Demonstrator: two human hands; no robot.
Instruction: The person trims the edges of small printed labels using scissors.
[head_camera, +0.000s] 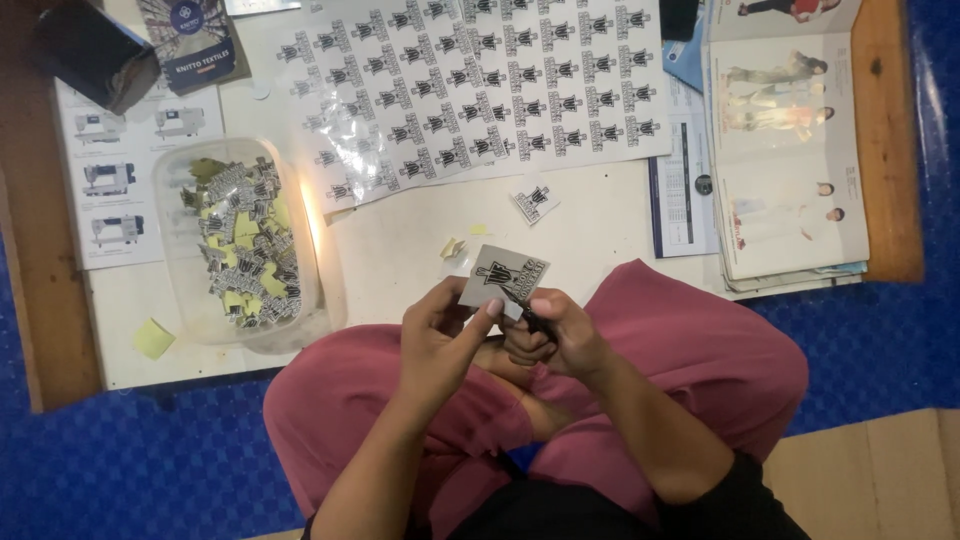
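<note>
We hold a small grey sticker (503, 277) with a black emblem above our lap, just off the desk (400, 250) edge. Left hand (440, 335) fingers pinch its lower edge; right hand (562, 335) is closed around a thin dark tool, seemingly small scissors, at the sticker's corner. Beyond, one loose cut sticker (534, 200) and yellowish scraps (452, 247) lie on the pale desk. A clear plastic tub (240, 245) to the left is heaped with finished pieces, so much looks done. A large glossy sheet (480, 85) of uncut emblems suggests plenty remains. Open catalogues (785, 150) sit right, a sewing-machine leaflet (110, 180) far left
</note>
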